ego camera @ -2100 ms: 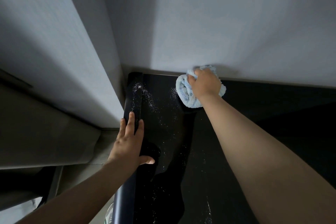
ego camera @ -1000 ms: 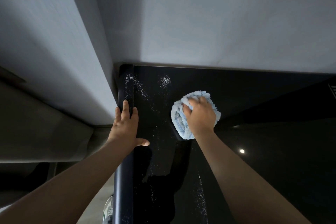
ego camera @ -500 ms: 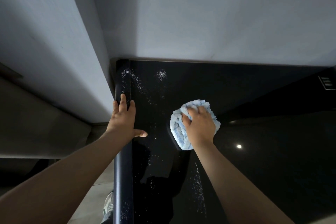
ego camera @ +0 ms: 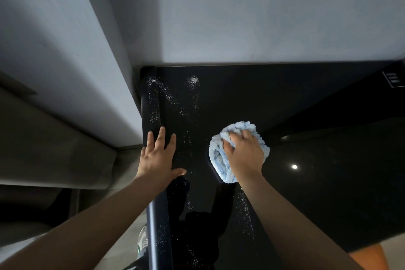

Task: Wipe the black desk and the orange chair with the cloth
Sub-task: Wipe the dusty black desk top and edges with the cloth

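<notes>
The glossy black desk (ego camera: 306, 116) fills the lower right of the head view, its far left corner against the wall. White specks lie in trails on it near the left edge and below the cloth. My right hand (ego camera: 244, 153) presses a bunched light-blue fluffy cloth (ego camera: 219, 160) onto the desk top, fingers curled over it. My left hand (ego camera: 156, 158) lies flat on the desk's rounded left edge, fingers spread, holding nothing. A sliver of the orange chair (ego camera: 368, 256) shows at the bottom right corner.
A pale wall (ego camera: 263, 11) runs along the desk's far edge and a white panel (ego camera: 65, 39) stands to the left. Grey floor (ego camera: 122, 247) and a shoe (ego camera: 142, 241) show left of the desk. A small white label (ego camera: 393, 79) sits at the desk's far right.
My right hand has drawn the cloth from the desk's far edge toward me, then held about still. My left hand stays on the left edge. The camera view has shifted slightly back.
</notes>
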Demonstrator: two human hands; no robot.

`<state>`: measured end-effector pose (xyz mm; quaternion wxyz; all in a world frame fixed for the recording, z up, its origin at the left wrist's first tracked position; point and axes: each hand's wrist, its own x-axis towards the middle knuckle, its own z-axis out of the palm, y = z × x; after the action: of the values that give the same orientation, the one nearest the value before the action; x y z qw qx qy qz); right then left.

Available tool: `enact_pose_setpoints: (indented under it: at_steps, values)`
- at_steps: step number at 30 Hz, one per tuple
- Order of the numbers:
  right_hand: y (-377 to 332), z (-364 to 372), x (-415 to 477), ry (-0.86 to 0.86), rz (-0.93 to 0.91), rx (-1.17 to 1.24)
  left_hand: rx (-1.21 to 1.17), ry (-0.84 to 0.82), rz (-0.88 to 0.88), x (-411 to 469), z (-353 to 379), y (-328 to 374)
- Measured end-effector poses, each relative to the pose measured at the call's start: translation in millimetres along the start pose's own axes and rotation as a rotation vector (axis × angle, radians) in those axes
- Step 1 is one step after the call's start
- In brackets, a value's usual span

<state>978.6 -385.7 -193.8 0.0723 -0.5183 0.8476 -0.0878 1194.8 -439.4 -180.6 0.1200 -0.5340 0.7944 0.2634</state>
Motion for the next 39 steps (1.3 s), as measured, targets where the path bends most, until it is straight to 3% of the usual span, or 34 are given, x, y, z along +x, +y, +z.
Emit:
enact_pose_setpoints:
  at_steps: [15, 39]
  values:
    - [8, -3, -44, -0.062, 0.091, -0.001, 0.08, -0.138, 0.003, -25, 20, 6]
    - [35, 7, -133, 0.069, 0.095, -0.017, 0.19, -0.134, 0.001, -22, 21, 10]
